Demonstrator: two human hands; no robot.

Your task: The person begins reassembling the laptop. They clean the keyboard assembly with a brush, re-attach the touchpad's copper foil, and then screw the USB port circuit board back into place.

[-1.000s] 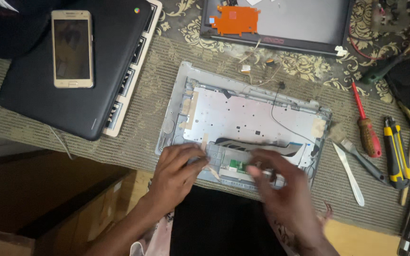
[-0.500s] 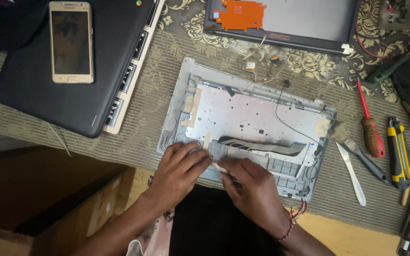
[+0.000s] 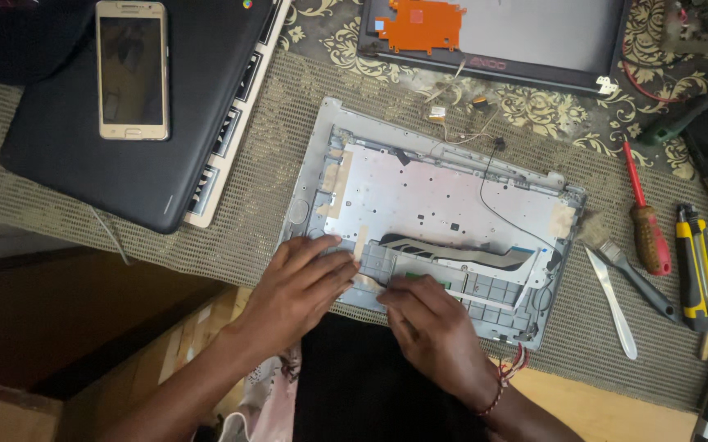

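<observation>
Head camera looked down on an opened grey laptop base (image 3: 444, 196) lying on a woven mat (image 3: 280, 164). Both hands rested on its near edge. Left hand (image 3: 300, 282) lay flat, fingers spread and pressing on the base's lower left corner, gripping nothing. Right hand (image 3: 432, 319) had its fingers curled at a thin pale strip (image 3: 370, 284); whether it pinched the strip could not be told. A closed dark laptop (image 3: 67, 155) carried a phone (image 3: 132, 69). A red screwdriver (image 3: 644, 221) lay to the right.
</observation>
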